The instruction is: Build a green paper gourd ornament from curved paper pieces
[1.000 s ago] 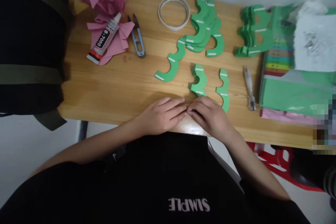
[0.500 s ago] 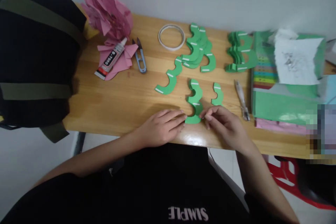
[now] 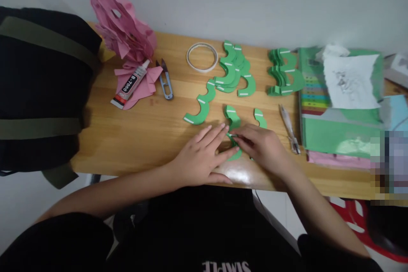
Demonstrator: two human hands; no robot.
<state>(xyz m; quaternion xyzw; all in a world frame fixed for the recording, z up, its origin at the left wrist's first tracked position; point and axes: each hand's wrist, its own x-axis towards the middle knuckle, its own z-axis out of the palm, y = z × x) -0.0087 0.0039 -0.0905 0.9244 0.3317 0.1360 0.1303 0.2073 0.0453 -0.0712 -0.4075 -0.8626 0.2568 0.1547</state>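
Note:
A wavy green paper piece (image 3: 232, 114) with white tape strips lies near the front edge of the table. My left hand (image 3: 204, 153) rests flat on its left side, fingers spread, some of them over the paper. From the right, my right hand (image 3: 261, 144) pinches at a white tape strip (image 3: 232, 135) across the middle of the piece. Its fingertips partly hide the strip and the lower curve. A smaller green piece (image 3: 259, 117) lies just beyond my right hand, and another wavy green piece (image 3: 204, 106) lies farther left.
Beyond are a tape roll (image 3: 202, 69), a green paper pile (image 3: 234, 70) and a green stack (image 3: 287, 72). Thread snips (image 3: 166, 83), a glue tube (image 3: 130, 87) and pink paper (image 3: 127, 29) lie left, beside a black bag (image 3: 41, 93). A pen (image 3: 289, 129) and plastic folder (image 3: 344, 131) are right.
My left hand has moved right onto the green piece and spread its fingers. My right hand has shifted from the lower end to the middle strip. The view has tilted slightly.

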